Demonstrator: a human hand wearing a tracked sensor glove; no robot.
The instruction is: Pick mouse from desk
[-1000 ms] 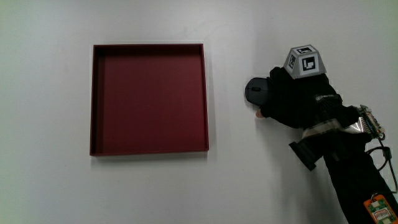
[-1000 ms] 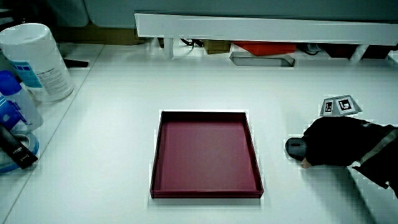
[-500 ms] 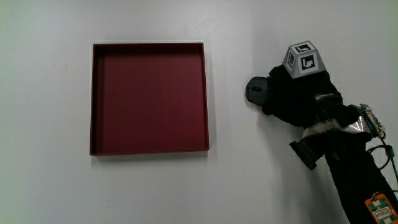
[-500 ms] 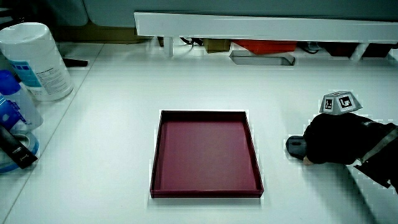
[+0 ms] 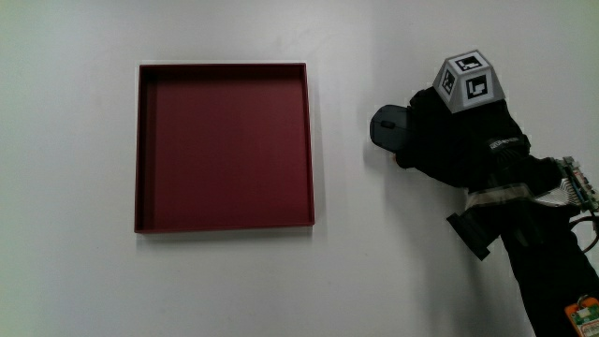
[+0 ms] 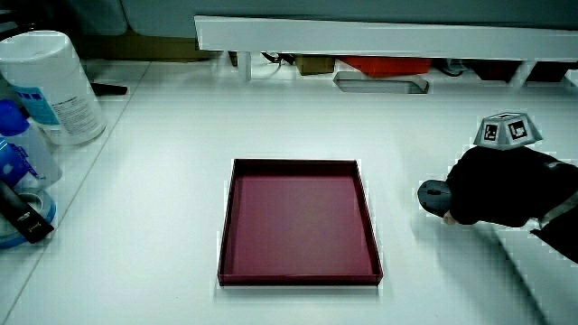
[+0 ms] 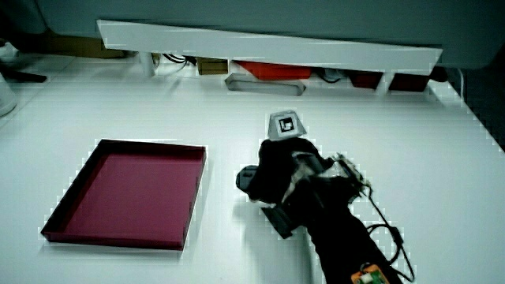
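Mouse [image 5: 386, 128] sits on the desk [image 5: 374, 262] at the tray's [image 5: 225, 225] three o'clock (tray empty), under the hand [image 5: 454, 140], whose fingers wrap it, apparently to lift.

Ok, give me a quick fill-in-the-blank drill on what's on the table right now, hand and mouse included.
1. The gloved hand is closed over the dark ____.
2. The mouse lies beside the red ____, not in it.
3. The tray holds ____.
4. On the back of the hand sits a small patterned ____.

Missing words: mouse; tray; nothing; cube
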